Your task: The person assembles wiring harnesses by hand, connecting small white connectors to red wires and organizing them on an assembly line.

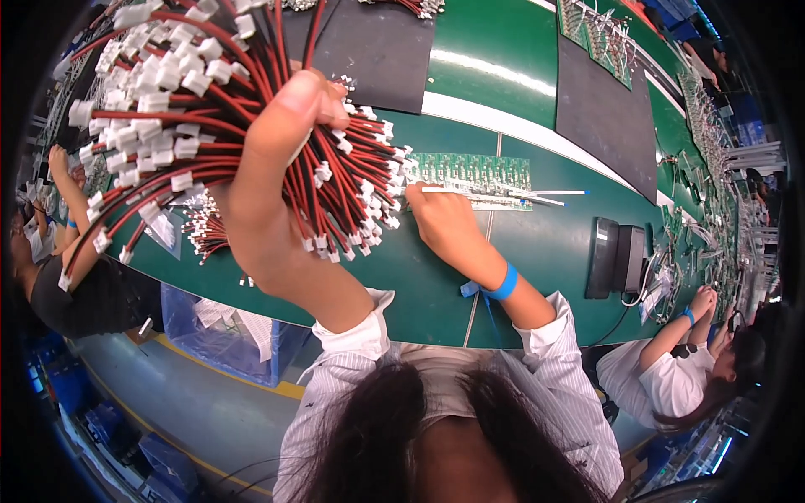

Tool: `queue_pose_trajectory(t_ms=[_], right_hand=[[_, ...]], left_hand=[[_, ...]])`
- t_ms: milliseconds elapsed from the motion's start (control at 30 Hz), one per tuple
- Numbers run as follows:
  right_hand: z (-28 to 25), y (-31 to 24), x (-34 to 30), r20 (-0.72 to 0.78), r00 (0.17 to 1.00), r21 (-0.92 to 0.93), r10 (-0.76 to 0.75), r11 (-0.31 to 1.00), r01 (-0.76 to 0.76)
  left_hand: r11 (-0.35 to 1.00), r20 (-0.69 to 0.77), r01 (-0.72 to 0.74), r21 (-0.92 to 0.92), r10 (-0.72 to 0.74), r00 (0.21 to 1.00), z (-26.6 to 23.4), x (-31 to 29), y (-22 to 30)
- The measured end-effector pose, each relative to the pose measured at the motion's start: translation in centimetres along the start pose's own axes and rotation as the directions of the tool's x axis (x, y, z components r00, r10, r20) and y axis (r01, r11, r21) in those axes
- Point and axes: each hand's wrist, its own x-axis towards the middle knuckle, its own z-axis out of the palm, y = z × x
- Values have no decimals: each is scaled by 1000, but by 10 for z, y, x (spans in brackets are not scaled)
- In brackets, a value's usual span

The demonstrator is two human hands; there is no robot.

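My left hand (277, 184) is raised at the left, closed around a large bundle of red and black wires (210, 109). White plug connectors fan out from both ends of the bundle. My right hand (453, 230), a blue band at its wrist, lies at the near edge of a green circuit board panel (474, 170). Its fingers are bent together beside the bundle's right side, and what they pinch, if anything, is hidden. Thin white strips (537, 195) with blue ends run across the panel from above this hand.
More wires (205, 226) lie below the bundle. A black device (627, 260) with a cable stands at the right. Dark mats (604, 117) cover parts of the far bench. A blue bin (289, 352) with papers stands below the left edge. Co-workers sit left and right (679, 369).
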Motion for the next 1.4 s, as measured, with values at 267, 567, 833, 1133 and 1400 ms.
queue_pose_trajectory(t_ms=[267, 567, 833, 1133, 1400], right_hand=[[2, 9, 0, -148, 989, 364, -2, 930, 56], [-107, -13, -9, 100, 988, 263, 121, 954, -143], [-160, -4, -8, -391, 868, 611, 308, 792, -6], [-170, -2, -17, -458, 749, 785, 479, 614, 87], [-165, 0, -19, -602, 592, 790, 536, 506, 346]], left_hand=[[996, -3, 66, 54, -66, 998, 10, -1, -5], [930, 345, 342, -137, -279, 896, 22, -6, -29], [850, 489, 466, 245, -523, 698, 41, -13, -41], [773, 476, 486, 408, -634, 609, 49, -14, -57], [791, 574, 574, 210, -575, 583, 51, -20, -73]])
